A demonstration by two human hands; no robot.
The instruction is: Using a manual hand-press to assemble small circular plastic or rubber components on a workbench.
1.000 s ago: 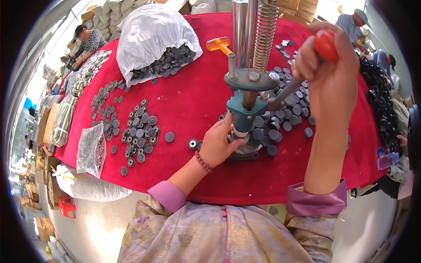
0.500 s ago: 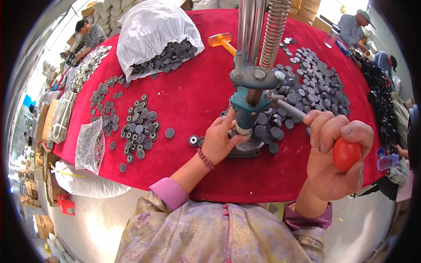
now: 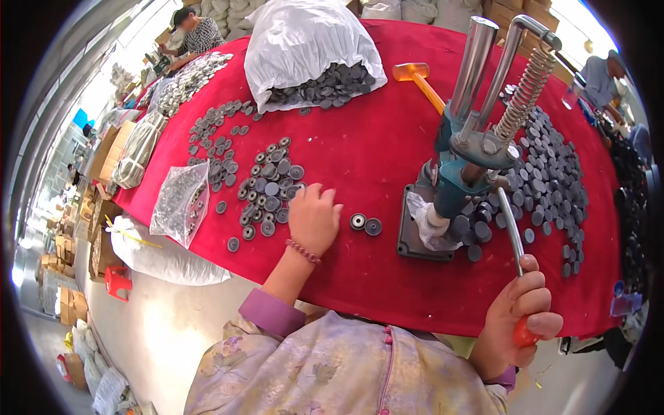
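Observation:
My right hand [image 3: 515, 321] is wrapped round the red knob [image 3: 526, 335] of a metal lever [image 3: 510, 232]. The lever belongs to a teal hand press [image 3: 453, 176] with a coil spring [image 3: 527, 86] and a dark square base [image 3: 422, 250]. Clear plastic [image 3: 423, 220] is bunched round the press's lower end. Wearing a beaded bracelet, my left hand [image 3: 315, 220] is at the right edge of a pile of small grey wheels [image 3: 266, 187], several with metal centres. Its fingers are bent and slightly apart; their undersides are hidden. Between that hand and the press lie two wheels [image 3: 365, 223] side by side.
Grey discs [image 3: 550, 173] are heaped right of the press. A white sack [image 3: 311, 41] spills more discs at the back, near an orange mallet [image 3: 418, 79]. A clear bag of small parts [image 3: 181, 204] lies left. Other people [image 3: 197, 34] work beyond the red-covered table [image 3: 373, 283].
My left hand has left the press and moved left to the pile of wheels. My right hand has lowered with the lever, which now slopes down towards me. The view has shifted.

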